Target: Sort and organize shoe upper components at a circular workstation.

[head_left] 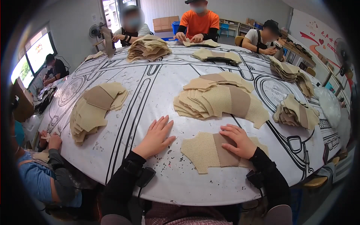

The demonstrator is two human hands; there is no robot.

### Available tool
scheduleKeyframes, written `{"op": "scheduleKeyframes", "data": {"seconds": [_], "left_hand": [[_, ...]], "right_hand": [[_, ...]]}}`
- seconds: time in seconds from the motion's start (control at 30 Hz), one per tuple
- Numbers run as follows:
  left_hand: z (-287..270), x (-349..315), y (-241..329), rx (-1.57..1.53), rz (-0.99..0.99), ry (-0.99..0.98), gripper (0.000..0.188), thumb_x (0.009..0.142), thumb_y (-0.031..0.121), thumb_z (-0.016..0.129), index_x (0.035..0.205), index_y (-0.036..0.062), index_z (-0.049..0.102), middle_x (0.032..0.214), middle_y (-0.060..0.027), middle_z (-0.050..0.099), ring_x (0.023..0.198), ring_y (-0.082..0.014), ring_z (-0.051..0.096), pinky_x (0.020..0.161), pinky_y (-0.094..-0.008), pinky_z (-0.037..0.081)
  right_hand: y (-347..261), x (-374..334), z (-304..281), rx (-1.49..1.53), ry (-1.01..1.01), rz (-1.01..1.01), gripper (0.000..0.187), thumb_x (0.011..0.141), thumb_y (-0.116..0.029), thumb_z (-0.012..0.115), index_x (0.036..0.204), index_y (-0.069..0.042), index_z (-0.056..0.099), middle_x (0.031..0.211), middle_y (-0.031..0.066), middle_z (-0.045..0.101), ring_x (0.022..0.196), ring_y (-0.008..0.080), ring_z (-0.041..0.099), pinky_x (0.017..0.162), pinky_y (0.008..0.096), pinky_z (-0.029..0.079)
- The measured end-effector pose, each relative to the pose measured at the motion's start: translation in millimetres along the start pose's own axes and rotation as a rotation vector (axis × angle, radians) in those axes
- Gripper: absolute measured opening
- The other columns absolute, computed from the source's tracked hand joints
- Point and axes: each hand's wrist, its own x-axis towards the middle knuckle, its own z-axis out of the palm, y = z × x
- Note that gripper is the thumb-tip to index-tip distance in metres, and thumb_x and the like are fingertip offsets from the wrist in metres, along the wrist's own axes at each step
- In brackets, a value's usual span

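A single cut fabric piece (202, 152), beige and textured with a smooth brown band across its middle, lies flat near the table's front edge. My right hand (239, 142) rests on its brown band and right part, fingers stretched out and covering some of it. To the left of that piece, my left hand (154, 138) lies flat on the white table cover, fingers spread, with nothing in it. Just beyond both hands is a fanned stack of similar pieces (210, 99). Both forearms wear black sleeves, with a small dark device at each wrist.
Another fabric stack (95, 105) lies on the left, and a smaller pile (296, 112) on the right. Farther back are more stacks (148, 48). The table cover (150, 92) bears black line drawings and dark specks. Several people sit around the table, one in an orange shirt (198, 24).
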Motion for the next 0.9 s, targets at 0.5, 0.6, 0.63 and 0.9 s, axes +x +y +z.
{"op": "scheduleKeyframes", "data": {"seconds": [0.5,0.6,0.63,0.9], "left_hand": [[-0.3,-0.2,0.0,-0.005,0.003,-0.001,0.063,0.102,0.038,0.05,0.15,0.0001,0.037,0.16,-0.0218,0.027,0.152,-0.0332,0.018,0.123,-0.0456,0.013],[-2.0,-1.3,0.7,-0.006,0.001,-0.003,0.063,0.102,0.038,0.05,0.15,0.0,0.037,0.16,-0.0219,0.027,0.152,-0.0332,0.018,0.123,-0.0454,0.012],[-2.3,-1.9,0.7,-0.006,-0.001,-0.004,0.063,0.102,0.038,0.05,0.15,0.0,0.037,0.16,-0.0219,0.027,0.152,-0.0332,0.018,0.123,-0.0454,0.012],[-1.2,-0.2,0.2,0.006,0.002,-0.006,0.063,0.102,0.038,0.049,0.15,0.0002,0.035,0.16,-0.0222,0.026,0.151,-0.0334,0.018,0.123,-0.0453,0.012]], "right_hand": [[0.3,-0.5,0.7,-0.012,0.01,-0.009,0.049,0.091,-0.033,0.069,0.132,-0.009,0.058,0.143,0.0101,0.052,0.137,0.0319,0.042,0.113,0.044,0.033],[-0.7,0.2,1.0,-0.003,0.009,-0.005,0.049,0.091,-0.032,0.07,0.132,-0.009,0.058,0.143,0.0098,0.052,0.137,0.0319,0.042,0.113,0.0438,0.033],[-0.8,0.5,1.4,0.002,0.011,-0.005,0.049,0.091,-0.032,0.07,0.133,-0.009,0.058,0.143,0.0097,0.052,0.137,0.0319,0.042,0.113,0.0437,0.033],[0.8,-0.5,1.2,-0.013,0.011,-0.009,0.049,0.091,-0.031,0.07,0.133,-0.009,0.058,0.144,0.0091,0.051,0.137,0.0317,0.042,0.113,0.0435,0.033]]}}
